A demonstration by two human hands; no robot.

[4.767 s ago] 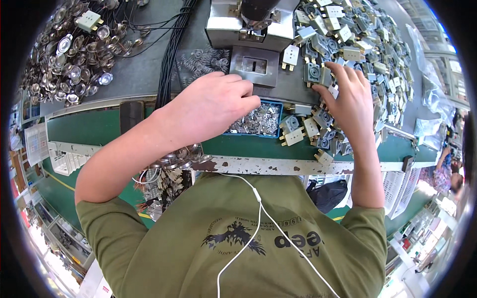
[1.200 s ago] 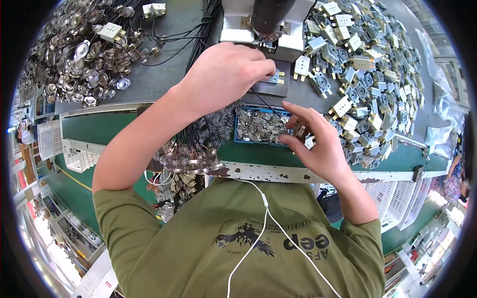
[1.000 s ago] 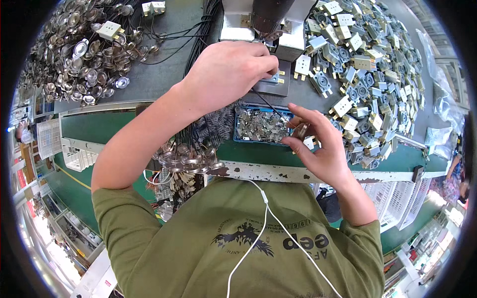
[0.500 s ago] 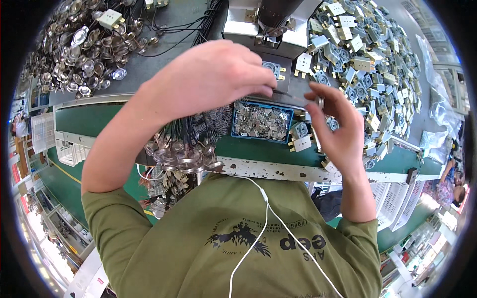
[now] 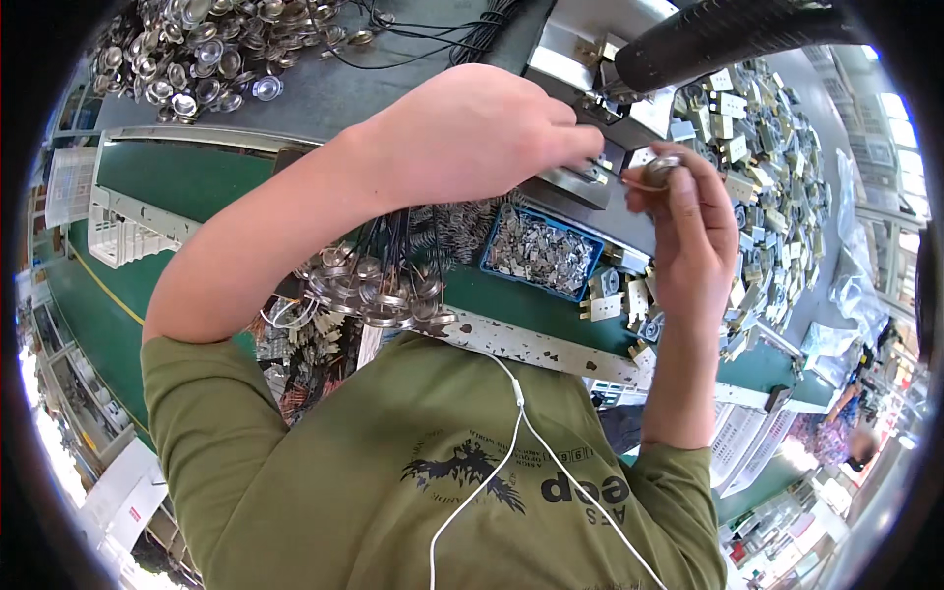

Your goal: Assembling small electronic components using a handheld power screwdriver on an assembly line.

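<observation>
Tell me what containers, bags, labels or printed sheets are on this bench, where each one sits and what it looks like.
Blue tray: bench middle, below the left hand; rectangular, full of small metal parts.
White printed sheets: far left edge; flat, pale, gridded.
Clear plastic bags: far right edge; crumpled, see-through.
White printed sheets: lower right, under the bench edge; pale, lined.

A heap of round metal caps lies far left beside black cables, a blue tray of small metal bits sits near the green bench edge, and white-tagged metal parts crowd the right.
</observation>
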